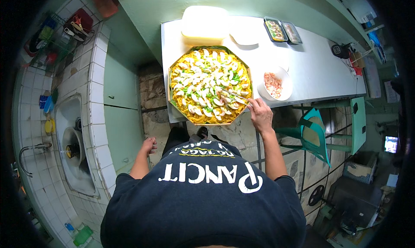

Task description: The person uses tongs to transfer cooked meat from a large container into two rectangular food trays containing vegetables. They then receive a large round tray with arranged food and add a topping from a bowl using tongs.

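Observation:
An octagonal tray lined with green leaf holds yellow noodles topped with white egg slices and chopped greens. My right hand grips metal tongs at the tray's near right edge. The tips of the tongs reach over the topping; a small pinkish bit seems to be at them, too small to make out. Right of the tray, a white bowl contains pink, shrimp-like pieces. Away from the table, my left hand hangs by my side, its fingers curled with nothing visible in them.
Behind the tray stands a pale yellow container, beside a white lid-like piece. A black food box lies farther right on the white table. A green chair is at right, a sink at left.

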`<action>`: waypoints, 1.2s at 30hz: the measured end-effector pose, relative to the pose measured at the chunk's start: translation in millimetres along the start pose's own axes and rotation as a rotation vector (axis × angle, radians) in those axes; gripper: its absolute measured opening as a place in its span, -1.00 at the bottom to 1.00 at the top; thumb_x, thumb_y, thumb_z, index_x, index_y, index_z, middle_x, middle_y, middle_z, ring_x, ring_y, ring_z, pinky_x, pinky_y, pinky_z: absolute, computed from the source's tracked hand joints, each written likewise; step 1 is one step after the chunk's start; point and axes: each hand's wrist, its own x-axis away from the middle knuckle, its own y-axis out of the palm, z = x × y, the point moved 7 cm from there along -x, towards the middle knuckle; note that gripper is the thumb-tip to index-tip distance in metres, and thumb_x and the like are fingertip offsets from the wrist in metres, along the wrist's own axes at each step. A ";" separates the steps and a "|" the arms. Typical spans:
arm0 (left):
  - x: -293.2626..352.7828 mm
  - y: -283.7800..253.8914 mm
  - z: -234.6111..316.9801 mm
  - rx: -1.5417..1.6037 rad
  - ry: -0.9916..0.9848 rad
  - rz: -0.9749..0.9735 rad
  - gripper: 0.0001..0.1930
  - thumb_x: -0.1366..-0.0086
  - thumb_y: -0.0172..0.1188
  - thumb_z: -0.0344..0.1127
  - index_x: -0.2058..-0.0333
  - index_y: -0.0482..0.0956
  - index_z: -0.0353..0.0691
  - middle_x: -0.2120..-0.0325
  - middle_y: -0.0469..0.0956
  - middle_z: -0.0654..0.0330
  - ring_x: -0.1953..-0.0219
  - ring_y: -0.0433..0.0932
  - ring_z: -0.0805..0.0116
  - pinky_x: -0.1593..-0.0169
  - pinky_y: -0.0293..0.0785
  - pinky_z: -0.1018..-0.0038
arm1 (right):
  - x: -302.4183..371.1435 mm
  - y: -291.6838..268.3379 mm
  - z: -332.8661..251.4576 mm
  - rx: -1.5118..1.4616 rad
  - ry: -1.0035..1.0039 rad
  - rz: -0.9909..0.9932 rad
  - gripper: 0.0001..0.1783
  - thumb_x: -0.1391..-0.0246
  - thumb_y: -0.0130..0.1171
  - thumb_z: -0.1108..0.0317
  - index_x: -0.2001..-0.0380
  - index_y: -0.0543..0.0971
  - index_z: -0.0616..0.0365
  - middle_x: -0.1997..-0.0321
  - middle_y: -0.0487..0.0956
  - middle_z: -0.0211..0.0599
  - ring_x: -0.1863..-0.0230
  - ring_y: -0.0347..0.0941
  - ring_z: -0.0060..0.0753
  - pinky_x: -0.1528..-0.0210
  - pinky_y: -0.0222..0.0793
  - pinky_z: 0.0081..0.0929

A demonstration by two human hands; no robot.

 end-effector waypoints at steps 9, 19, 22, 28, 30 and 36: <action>-19.9 -43.4 -24.3 -0.010 -0.024 0.012 -0.61 -0.35 -0.07 0.00 -0.08 0.36 0.03 0.19 0.45 0.30 0.32 0.48 0.34 0.34 0.38 0.26 | 22.5 -20.3 98.2 -1.020 0.639 0.339 -0.86 -0.18 0.13 0.26 0.29 0.53 0.08 0.55 0.44 -0.52 0.61 0.31 -0.66 0.62 0.15 -0.65; 1.8 -111.8 145.7 0.029 0.523 0.507 -0.76 -0.35 0.00 -0.22 0.15 0.56 -0.16 0.40 0.53 0.26 0.47 0.43 0.51 0.44 0.35 0.50 | -6.1 -40.9 302.9 -0.514 1.026 0.480 -0.63 -0.01 0.23 0.07 0.54 0.62 0.21 0.66 0.53 -0.26 0.62 0.46 -0.26 0.52 0.35 -0.32; 70.2 -69.7 241.6 -0.120 1.026 0.747 -0.78 -0.36 0.00 -0.29 0.15 0.55 -0.23 0.48 0.46 0.34 0.49 0.37 0.58 0.39 0.32 0.62 | -48.4 -4.5 348.8 -0.214 0.983 0.213 -0.67 -0.01 0.16 0.07 0.40 0.66 0.12 0.41 0.62 -0.02 0.26 0.56 0.05 0.18 0.43 -0.13; 204.5 143.7 347.5 0.243 1.193 0.209 -0.77 -0.37 0.00 -0.32 0.09 0.53 -0.25 0.54 0.44 0.35 0.50 0.34 0.61 0.36 0.34 0.61 | -108.3 37.2 398.0 -0.166 0.949 0.140 -0.70 -0.01 0.18 0.14 0.32 0.63 0.13 0.21 0.60 0.03 0.12 0.52 0.06 0.07 0.42 -0.12; 227.4 231.3 363.6 0.195 1.046 -0.045 -0.74 -0.38 -0.01 -0.31 0.07 0.51 -0.29 0.48 0.51 0.26 0.44 0.46 0.55 0.29 0.42 0.60 | -119.4 47.7 396.2 -0.087 0.876 0.119 -0.75 -0.02 0.19 0.21 0.34 0.61 0.16 0.23 0.59 0.02 0.15 0.52 0.10 0.08 0.43 -0.09; 228.7 405.6 371.1 0.159 0.689 -0.406 -0.32 -0.40 -0.06 -0.12 -0.35 -0.17 -0.13 -0.24 0.15 -0.03 0.04 0.46 0.25 0.06 0.44 0.40 | -127.6 50.3 394.2 -0.104 0.864 0.139 -0.82 -0.04 0.12 0.35 0.30 0.48 0.20 0.28 0.58 -0.04 0.23 0.54 0.08 0.11 0.45 -0.06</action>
